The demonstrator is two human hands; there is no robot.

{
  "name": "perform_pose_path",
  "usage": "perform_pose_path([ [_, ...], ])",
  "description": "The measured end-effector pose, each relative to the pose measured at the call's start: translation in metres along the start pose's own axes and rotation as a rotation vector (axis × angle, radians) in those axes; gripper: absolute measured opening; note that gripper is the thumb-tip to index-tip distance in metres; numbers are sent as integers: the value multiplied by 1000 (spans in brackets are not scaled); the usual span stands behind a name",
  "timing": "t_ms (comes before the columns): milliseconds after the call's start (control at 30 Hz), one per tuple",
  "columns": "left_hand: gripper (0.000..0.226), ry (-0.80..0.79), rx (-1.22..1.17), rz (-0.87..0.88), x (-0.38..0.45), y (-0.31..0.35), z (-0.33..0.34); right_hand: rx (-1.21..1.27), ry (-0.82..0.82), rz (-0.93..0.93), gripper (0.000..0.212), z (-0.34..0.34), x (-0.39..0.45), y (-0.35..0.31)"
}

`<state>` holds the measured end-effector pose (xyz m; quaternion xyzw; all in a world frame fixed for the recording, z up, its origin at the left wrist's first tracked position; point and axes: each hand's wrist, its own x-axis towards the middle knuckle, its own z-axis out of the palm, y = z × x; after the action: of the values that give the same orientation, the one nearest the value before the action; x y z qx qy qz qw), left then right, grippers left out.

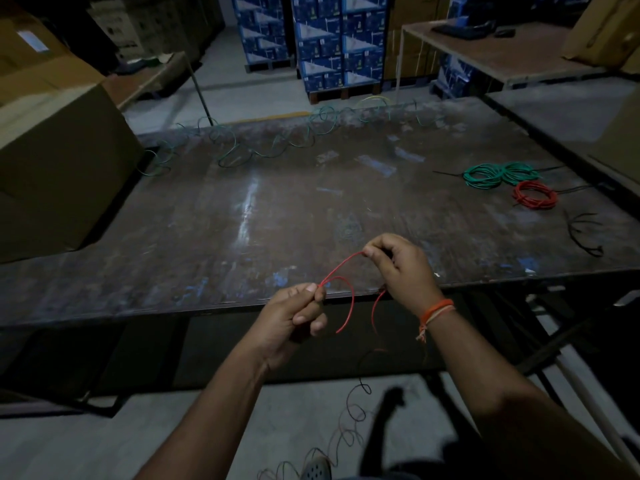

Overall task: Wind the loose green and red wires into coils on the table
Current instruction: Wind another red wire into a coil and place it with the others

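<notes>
A loose red wire (341,266) runs between my two hands at the near edge of the dark table (242,220). My left hand (294,317) pinches a small loop of it. My right hand (398,265) pinches the wire higher up, and the rest drops past the table edge in loose curls to the floor (353,410). A loose green wire (270,147) lies tangled along the table's far edge. Two green coils (498,173) and a red coil (535,195) lie at the right of the table.
Black cable ties (581,233) lie near the coils at the right. A big cardboard box (52,161) stands at the table's left end. Stacked blue cartons (332,39) and another table (502,50) are behind. My shoe (317,469) shows below.
</notes>
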<state>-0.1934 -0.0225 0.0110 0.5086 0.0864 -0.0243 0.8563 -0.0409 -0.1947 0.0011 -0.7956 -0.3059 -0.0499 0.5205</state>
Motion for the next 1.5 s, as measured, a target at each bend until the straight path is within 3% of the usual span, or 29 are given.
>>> perform_pose_path([
  [133,20,52,-118,-13,1,-1,1,124,-283,113,16,4,-7,0],
  [233,22,32,-194,-28,1,-1,5,295,-457,249,30,14,-20,-8],
  [400,16,69,-306,-46,0,-3,9,656,-444,569,41,27,-32,-12],
  [500,16,111,-338,-54,-1,-6,11,942,-404,755,34,28,-31,-13],
  [633,19,191,-428,-8,1,-5,8,1118,-369,836,33,29,-28,-10],
  [800,10,235,-533,41,1,-5,11,1048,-307,724,36,31,-27,-11],
  [967,22,81,-602,-36,6,1,-1,706,-327,489,41,38,-31,-13],
  [1067,24,63,-574,-46,8,13,-13,498,-428,369,27,34,-37,0],
  [1167,23,134,-539,-19,10,28,-26,478,-430,393,4,24,-48,29],
  [1400,17,339,-321,120,10,44,-41,568,-228,563,11,7,-67,67],
  [1500,19,370,-251,202,13,47,-38,367,-124,562,11,8,-74,72],
])
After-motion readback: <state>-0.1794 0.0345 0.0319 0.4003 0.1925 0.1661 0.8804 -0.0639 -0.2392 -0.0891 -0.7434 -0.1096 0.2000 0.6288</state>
